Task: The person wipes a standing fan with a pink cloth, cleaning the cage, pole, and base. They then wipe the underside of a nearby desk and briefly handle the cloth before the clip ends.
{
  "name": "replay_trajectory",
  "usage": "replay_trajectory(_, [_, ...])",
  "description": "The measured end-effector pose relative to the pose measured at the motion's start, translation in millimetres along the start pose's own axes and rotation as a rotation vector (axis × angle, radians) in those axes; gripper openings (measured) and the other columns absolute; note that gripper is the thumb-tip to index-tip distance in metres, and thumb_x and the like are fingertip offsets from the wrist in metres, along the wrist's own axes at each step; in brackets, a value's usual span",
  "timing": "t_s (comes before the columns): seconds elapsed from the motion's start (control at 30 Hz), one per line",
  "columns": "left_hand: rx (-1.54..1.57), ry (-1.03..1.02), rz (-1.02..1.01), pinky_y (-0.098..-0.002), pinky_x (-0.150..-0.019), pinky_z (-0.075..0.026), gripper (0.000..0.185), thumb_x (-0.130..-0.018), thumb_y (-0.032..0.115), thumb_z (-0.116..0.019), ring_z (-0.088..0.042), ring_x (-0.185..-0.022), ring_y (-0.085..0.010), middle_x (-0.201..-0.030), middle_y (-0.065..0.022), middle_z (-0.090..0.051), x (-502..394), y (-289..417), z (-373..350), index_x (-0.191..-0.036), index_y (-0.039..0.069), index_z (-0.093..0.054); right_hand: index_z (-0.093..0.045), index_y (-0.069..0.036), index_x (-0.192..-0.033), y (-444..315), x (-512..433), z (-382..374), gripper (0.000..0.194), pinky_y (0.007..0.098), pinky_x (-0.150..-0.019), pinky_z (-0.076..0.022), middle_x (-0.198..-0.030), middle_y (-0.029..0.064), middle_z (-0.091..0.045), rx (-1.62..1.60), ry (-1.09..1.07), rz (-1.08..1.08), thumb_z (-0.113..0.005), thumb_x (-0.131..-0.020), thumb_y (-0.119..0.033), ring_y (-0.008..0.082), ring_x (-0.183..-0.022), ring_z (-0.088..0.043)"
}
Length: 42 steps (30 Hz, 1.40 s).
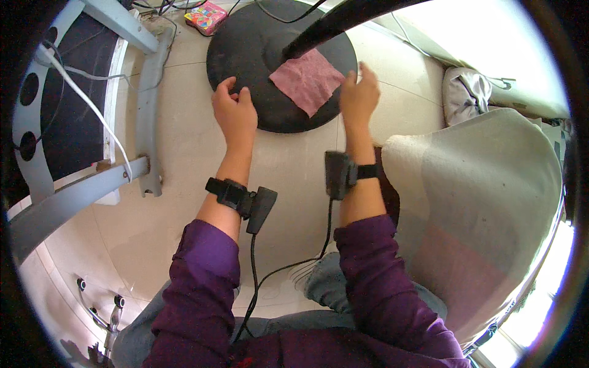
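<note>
A pink cloth (307,83) lies spread, slightly wrinkled, on a round black base (239,50). From that base rises a thick black pole (340,23), right behind the cloth. My left hand (234,110) is over the near left rim of the base, fingers bent and thumb apart, with nothing in it. At the cloth's right corner is my right hand (360,99), its thumb and fingers apart and empty. Whether its thumb touches the cloth I cannot tell. Both wrists wear black straps with cabled devices.
A grey metal frame (149,106) with a white cable (92,106) stands on the left. Behind the base sits a pink printed box (207,17) near loose cables. Pale fabric (483,184) drapes over something at my right, near a grey satin-like bundle (465,94). Light tiles (184,138) cover the floor.
</note>
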<state>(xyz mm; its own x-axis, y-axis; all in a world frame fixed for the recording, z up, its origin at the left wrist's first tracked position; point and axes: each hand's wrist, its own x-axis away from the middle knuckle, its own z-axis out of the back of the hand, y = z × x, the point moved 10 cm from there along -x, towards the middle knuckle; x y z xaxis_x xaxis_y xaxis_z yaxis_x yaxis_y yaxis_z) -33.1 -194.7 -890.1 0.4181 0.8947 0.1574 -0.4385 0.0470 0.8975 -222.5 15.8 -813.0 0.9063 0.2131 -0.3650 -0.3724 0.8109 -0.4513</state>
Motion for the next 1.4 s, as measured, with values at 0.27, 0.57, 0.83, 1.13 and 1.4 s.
replay_trajectory(0.27, [-0.452,-0.21,-0.341,-0.0412,-0.099,-0.037,0.04,-0.078,0.005,-0.061,-0.046,-0.115,-0.0339,-0.126,-0.0145,-0.051,9,12,-27,-0.117,0.003,-0.057,-0.035,0.0,-0.135,-29,45,-104,0.058,0.0528,-0.107,-0.0208,-0.141,0.0267,-0.032,0.051,-0.166,0.217,-0.052,-0.088,-0.03,0.0464,-0.129,-0.028])
replay_trajectory(0.57, [-0.478,-0.209,-0.361,-0.0444,-0.101,-0.034,0.043,-0.08,0.008,-0.062,-0.042,-0.121,-0.0329,-0.133,-0.0116,-0.047,-3,-2,-40,-0.122,0.007,-0.055,-0.03,-0.002,-0.14,1,76,-117,0.066,0.0561,-0.108,-0.0149,-0.147,0.0225,-0.023,0.235,-0.358,0.134,-0.045,-0.09,-0.042,0.0426,-0.135,-0.019])
replay_trajectory(0.83, [-0.799,-0.238,-0.338,-0.0548,-0.1,-0.03,0.058,-0.075,0.019,-0.071,-0.033,-0.128,-0.0332,-0.144,-0.0051,-0.034,-6,3,-50,-0.129,0.015,-0.05,-0.031,-0.001,-0.139,19,53,-115,0.063,0.0573,-0.106,-0.0174,-0.144,0.0252,-0.026,0.283,-0.217,0.168,-0.045,-0.091,-0.04,0.0443,-0.134,-0.022])
replay_trajectory(1.13, [-0.904,-0.276,-0.332,-0.0558,-0.101,-0.027,0.061,-0.069,0.022,-0.077,-0.03,-0.129,-0.0348,-0.143,-0.0067,-0.032,-9,1,-57,-0.125,0.012,-0.054,-0.04,-0.006,-0.134,43,-49,-170,0.06,0.054,-0.102,-0.0249,-0.138,0.0208,-0.036,0.396,-0.335,0.437,-0.055,-0.085,-0.037,0.0412,-0.125,-0.034])
replay_trajectory(1.4, [-0.876,-0.306,-0.278,-0.0581,-0.106,-0.021,0.065,-0.066,0.02,-0.077,-0.028,-0.132,-0.0348,-0.144,-0.0075,-0.03,-5,-4,-60,-0.126,0.011,-0.053,-0.041,-0.012,-0.133,6,-99,-215,0.053,0.0601,-0.097,-0.0302,-0.142,0.0212,-0.032,0.372,-0.23,0.627,-0.05,-0.088,-0.039,0.0463,-0.13,-0.029])
